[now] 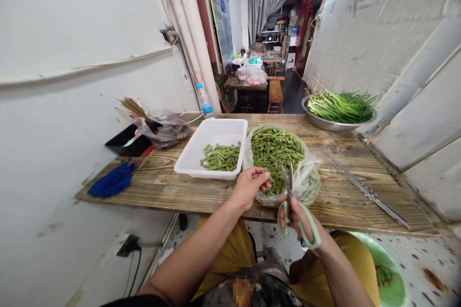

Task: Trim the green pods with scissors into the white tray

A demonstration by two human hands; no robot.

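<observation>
My right hand [297, 216] grips green-handled scissors [290, 187], blades pointing up and slightly apart, at the near edge of a clear plastic bag of green edamame pods [275, 153]. My left hand [250, 184] reaches into the bag's near side, fingers curled and pinched at the pods; what it holds is hidden. Left of the bag stands a white rectangular tray [212, 136] with a small pile of pods [221, 157] in it.
The wooden table [173, 192] also carries a metal bowl of green chives [340, 108], metal skewers [363, 189], a blue cloth [113, 180], a black tray [126, 144], a bag with bamboo sticks [165, 129] and a water bottle [205, 101]. A green basin [387, 273] sits on the floor. A person sits far back.
</observation>
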